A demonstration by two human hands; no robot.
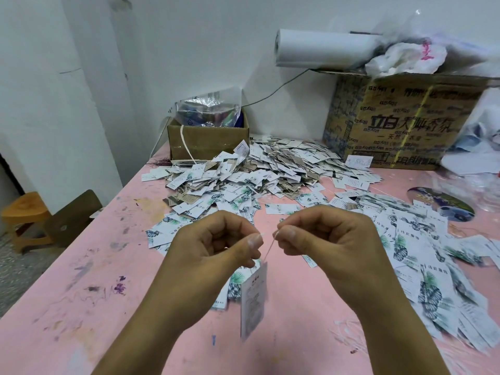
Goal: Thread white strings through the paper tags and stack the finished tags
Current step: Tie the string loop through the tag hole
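A white string [270, 247] is pinched at its two ends, one end between the thumb and forefinger of the left hand [216, 239] and the other in the same way by the right hand [324, 236]; the remaining fingers of both hands are curled in. A paper tag [253, 299] hangs from this string under the left hand, above the pink table [94, 266].

Whether a knot is already made cannot be told, because the string is very thin here. If one pinch is loosened, the string could be drawn out of the hole, and the tag could fall among the loose tags [433, 266] at the right and be mixed with them. If the ends are pulled too hard, the paper at the hole may be torn.

A clear plastic bag [208, 109] with shiny contents is kept in the small open box [208, 139], behind the large tag pile [270, 169]. On the big printed carton [400, 125] a white roll [324, 47] is laid; its inside is not shown.
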